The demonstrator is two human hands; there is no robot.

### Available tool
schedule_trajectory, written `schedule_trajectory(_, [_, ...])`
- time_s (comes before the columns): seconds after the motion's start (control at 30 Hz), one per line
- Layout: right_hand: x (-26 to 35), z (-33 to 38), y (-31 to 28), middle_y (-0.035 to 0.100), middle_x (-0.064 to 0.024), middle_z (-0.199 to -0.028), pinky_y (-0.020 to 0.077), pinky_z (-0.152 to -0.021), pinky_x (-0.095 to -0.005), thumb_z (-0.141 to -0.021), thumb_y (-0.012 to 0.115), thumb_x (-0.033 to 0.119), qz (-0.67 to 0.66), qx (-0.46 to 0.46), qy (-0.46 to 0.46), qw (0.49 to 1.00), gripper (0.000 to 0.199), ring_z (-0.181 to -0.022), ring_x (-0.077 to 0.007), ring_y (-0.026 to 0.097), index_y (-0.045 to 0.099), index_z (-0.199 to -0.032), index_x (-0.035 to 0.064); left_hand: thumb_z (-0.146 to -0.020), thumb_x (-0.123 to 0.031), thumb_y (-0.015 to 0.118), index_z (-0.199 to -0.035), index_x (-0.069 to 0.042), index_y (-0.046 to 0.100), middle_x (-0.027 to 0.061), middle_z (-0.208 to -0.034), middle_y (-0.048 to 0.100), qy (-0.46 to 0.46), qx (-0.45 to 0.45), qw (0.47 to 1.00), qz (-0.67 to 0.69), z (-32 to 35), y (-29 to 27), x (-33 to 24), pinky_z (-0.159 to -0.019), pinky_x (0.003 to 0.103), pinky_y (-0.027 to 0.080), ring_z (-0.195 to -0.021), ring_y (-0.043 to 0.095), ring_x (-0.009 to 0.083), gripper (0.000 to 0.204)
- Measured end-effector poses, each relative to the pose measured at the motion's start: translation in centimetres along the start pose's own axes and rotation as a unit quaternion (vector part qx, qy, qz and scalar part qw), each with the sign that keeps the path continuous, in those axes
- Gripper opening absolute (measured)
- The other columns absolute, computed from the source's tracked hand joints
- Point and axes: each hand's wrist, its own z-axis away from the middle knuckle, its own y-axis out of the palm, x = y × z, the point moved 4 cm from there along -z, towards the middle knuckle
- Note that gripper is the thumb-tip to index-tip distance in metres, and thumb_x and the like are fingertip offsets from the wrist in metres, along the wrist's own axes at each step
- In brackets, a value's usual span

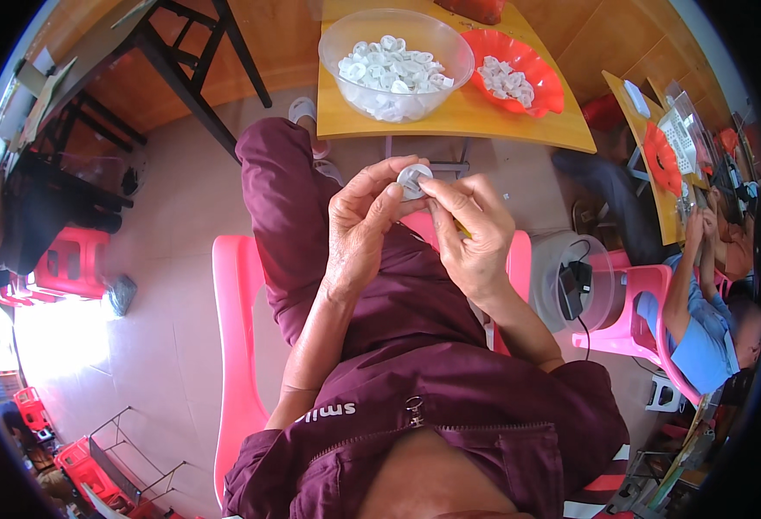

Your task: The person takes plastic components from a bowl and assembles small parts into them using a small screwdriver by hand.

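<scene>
I am seeing a red bowl (532, 82) sitting on the yellow table (475, 121) and a black-framed table (181, 60) standing at upper left. A co-worker in a blue shirt (700, 337) is sitting on a pink stool (631, 320) at right, with red crates (73, 259) lying at left.

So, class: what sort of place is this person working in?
Probably a small hand-assembly workshop: a clear plastic bowl of small white plastic rings on a yellow wooden table, and another seated person working at a similar table.
</scene>
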Motion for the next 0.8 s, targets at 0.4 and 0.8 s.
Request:
schedule_trajectory(0.4, [-0.5, 0.6, 0.5, 0.05, -0.0038, -0.073, 0.0447, -0.047, -0.0306, -0.072, 0.067, -0.006, 0.065, -0.011, -0.019, 0.998, 0.034, -0.055, -0.0156, 0.057, 0.069, -0.101, 0.0116, -0.089, -0.001, 0.056, -0.115, 0.001, 0.056, 0.0142, -0.112, 0.062, -0.024, -0.028, 0.999, 0.022, 0.3, -0.1, 0.5, -0.091, 0.033, 0.05, -0.102, 0.059, 0.0168, 0.026])
schedule_trajectory(0.8, [-0.9, 0.9, 1.1, 0.052, -0.0042, -0.073, 0.0449, -0.047, -0.0312, -0.072, 0.067, -0.005, 0.07, -0.025, -0.021, 0.997, 0.03, -0.055, -0.0175, 0.057, 0.069, -0.099, 0.0094, -0.086, -0.003, 0.062, -0.111, 0.001, 0.062, 0.0102, -0.104, 0.066, -0.022, -0.11, 0.994, -0.008, 0.4, -0.3, 1.4, -0.084, 0.028, 0.052, -0.092, 0.061, 0.0128, 0.025])
